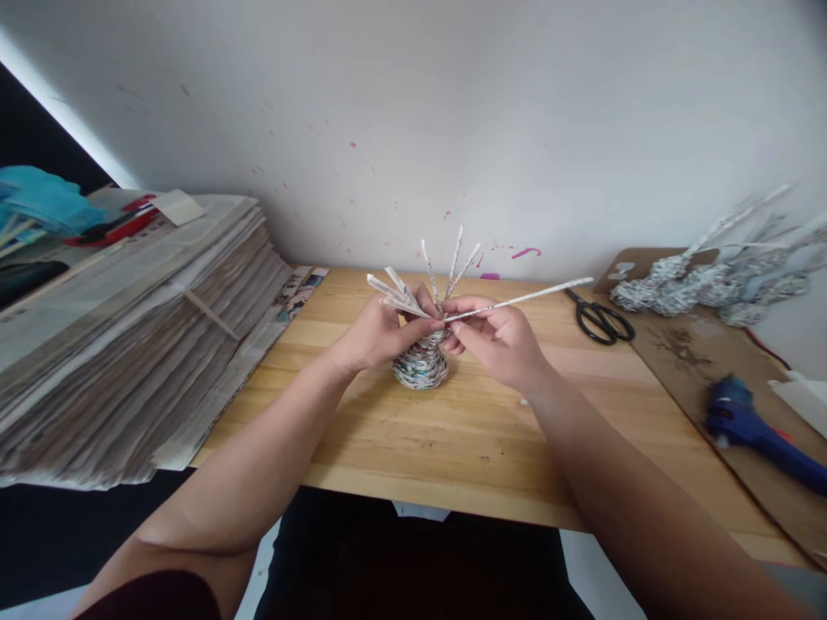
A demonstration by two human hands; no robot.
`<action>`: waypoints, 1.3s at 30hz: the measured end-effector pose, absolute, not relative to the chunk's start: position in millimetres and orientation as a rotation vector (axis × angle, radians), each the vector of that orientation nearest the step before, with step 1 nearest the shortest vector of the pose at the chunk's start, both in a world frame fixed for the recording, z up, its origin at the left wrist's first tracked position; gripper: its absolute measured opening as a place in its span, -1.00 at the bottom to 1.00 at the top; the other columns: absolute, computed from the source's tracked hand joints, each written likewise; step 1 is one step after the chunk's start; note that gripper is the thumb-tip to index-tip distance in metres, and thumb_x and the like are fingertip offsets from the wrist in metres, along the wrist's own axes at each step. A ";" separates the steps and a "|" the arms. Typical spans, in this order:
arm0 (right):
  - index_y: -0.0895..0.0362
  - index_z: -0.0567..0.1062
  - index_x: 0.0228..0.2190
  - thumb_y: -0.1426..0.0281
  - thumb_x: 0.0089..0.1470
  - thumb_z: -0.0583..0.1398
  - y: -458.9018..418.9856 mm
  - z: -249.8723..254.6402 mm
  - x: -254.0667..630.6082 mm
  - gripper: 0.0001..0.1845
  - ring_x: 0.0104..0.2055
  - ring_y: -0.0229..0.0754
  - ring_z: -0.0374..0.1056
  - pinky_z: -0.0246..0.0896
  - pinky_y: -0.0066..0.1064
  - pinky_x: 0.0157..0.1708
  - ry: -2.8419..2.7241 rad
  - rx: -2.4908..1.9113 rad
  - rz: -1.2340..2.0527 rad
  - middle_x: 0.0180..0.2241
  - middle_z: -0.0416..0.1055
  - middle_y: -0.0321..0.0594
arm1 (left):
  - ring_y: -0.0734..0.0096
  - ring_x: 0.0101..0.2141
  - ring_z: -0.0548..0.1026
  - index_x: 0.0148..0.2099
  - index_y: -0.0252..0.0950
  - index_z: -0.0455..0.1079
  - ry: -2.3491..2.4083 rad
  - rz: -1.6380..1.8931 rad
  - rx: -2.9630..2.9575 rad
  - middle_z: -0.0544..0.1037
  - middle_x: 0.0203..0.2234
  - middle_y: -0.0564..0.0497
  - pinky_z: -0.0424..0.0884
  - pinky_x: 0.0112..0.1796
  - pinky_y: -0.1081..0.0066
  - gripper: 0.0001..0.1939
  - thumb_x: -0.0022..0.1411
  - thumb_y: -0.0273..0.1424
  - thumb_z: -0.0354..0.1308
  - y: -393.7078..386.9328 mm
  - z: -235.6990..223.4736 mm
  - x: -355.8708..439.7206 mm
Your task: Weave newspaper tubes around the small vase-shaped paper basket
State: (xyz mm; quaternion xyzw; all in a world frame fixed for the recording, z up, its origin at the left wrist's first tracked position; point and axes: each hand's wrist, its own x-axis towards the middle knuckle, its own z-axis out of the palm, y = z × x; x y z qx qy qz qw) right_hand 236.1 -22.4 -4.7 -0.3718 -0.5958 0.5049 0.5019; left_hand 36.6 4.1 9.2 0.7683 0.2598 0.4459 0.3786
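A small woven newspaper vase (pixel 420 366) stands on the wooden table, its round body wider at the bottom. Several rolled paper sticks (pixel 455 258) fan upward and outward from its narrow neck. My left hand (pixel 392 327) wraps round the left side of the neck, thumb pressed near the top. My right hand (pixel 496 337) pinches a long rolled newspaper strip (pixel 530 298) at the neck. This strip reaches out to the right past my fingers. Both hands meet there and cover most of the neck.
A tall stack of newspapers (pixel 187 327) stands on the left, with a blue cloth (pixel 45 200) on top. Black scissors (pixel 602 322) lie to the right. Cardboard (pixel 678 362) holds a blue glue gun (pixel 762 430) and more woven paper pieces (pixel 704 280). A wall rises behind.
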 end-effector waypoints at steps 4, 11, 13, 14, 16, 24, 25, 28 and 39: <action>0.13 0.55 -0.29 0.21 0.06 0.39 -25.7 -2.0 233.2 -0.72 -0.53 -0.32 0.46 0.43 -0.45 -0.53 -1.443 -0.944 1.109 -0.45 0.54 -0.29 | 0.44 -0.41 0.51 -0.30 -0.34 0.45 0.688 1.111 1.985 0.58 -0.44 0.01 0.44 -0.36 0.44 -0.80 0.22 -0.35 0.39 2.7 7.3 37.2; 0.10 0.44 -0.39 0.30 -0.01 0.38 -25.6 -0.6 232.1 -0.77 -0.49 -0.26 0.49 0.45 -0.44 -0.48 -1.383 -1.023 1.156 -0.54 0.49 -0.34 | 0.47 -0.47 0.48 -0.35 -0.31 0.41 0.788 1.143 1.996 0.56 -0.52 0.04 0.40 -0.42 0.47 -0.82 0.22 -0.36 0.33 -1.7 11.3 40.6; 0.10 0.45 -0.38 0.27 0.00 0.37 -22.9 -3.2 233.1 -0.76 -0.46 -0.23 0.52 0.51 -0.38 -0.42 -1.353 -0.997 1.208 -0.50 0.52 -0.30 | 0.48 -0.50 0.47 -0.36 -0.31 0.41 0.856 1.182 1.978 0.55 -0.54 0.05 0.37 -0.45 0.49 -0.83 0.20 -0.37 0.32 -0.6 11.5 42.2; 0.11 0.46 -0.37 0.27 0.00 0.37 -21.9 -4.8 233.3 -0.76 -0.44 -0.22 0.54 0.53 -0.36 -0.40 -1.361 -0.978 1.210 -0.48 0.53 -0.29 | 0.48 -0.50 0.47 -0.37 -0.31 0.42 0.891 1.196 1.969 0.55 -0.55 0.06 0.37 -0.47 0.50 -0.84 0.18 -0.38 0.32 0.0 11.3 42.8; 0.10 0.48 -0.36 0.29 0.04 0.35 -21.3 -8.2 233.1 -0.81 -0.42 -0.21 0.54 0.52 -0.36 -0.39 -1.423 -0.943 1.148 -0.46 0.54 -0.28 | 0.47 -0.50 0.50 -0.37 -0.32 0.45 0.966 1.208 1.967 0.58 -0.54 0.05 0.38 -0.47 0.50 -0.87 0.17 -0.39 0.31 1.0 10.7 43.5; 0.04 0.56 -0.26 0.52 0.17 0.25 -27.5 -11.1 236.6 -0.86 -0.11 -0.09 0.55 0.48 -0.21 -0.11 -1.793 -0.801 0.041 -0.12 0.62 -0.13 | 0.38 -0.40 0.62 -0.27 -0.32 0.59 1.044 1.170 2.113 0.70 -0.41 -0.01 0.48 -0.37 0.45 -0.87 0.23 -0.37 0.25 -4.2 14.7 41.3; 0.03 0.56 -0.23 0.53 0.18 0.24 -27.0 -10.5 237.9 -0.83 -0.12 -0.09 0.54 0.46 -0.20 -0.11 -1.821 -0.781 0.005 -0.15 0.62 -0.15 | 0.37 -0.38 0.63 -0.26 -0.32 0.59 0.999 1.145 2.116 0.70 -0.40 -0.01 0.49 -0.35 0.44 -0.87 0.23 -0.38 0.24 -4.9 16.0 40.8; 0.03 0.54 -0.20 0.53 0.22 0.22 -25.6 -9.5 240.1 -0.83 -0.18 -0.10 0.51 0.43 -0.19 -0.11 -1.864 -0.760 0.018 -0.27 0.60 -0.22 | 0.38 -0.36 0.62 -0.24 -0.33 0.59 0.880 1.087 2.101 0.70 -0.38 -0.02 0.51 -0.31 0.44 -0.87 0.22 -0.43 0.22 -5.4 18.9 38.8; 0.05 0.48 -0.31 0.34 0.25 0.24 -35.3 1.5 234.6 -0.93 -0.30 -0.19 0.47 0.43 -0.31 -0.29 -1.801 -0.897 0.684 -0.31 0.53 -0.24 | 0.39 -0.31 0.61 -0.13 -0.32 0.46 0.696 0.994 1.946 0.64 -0.32 -0.01 0.56 -0.25 0.41 -0.77 0.16 -0.44 0.37 -3.5 19.0 33.2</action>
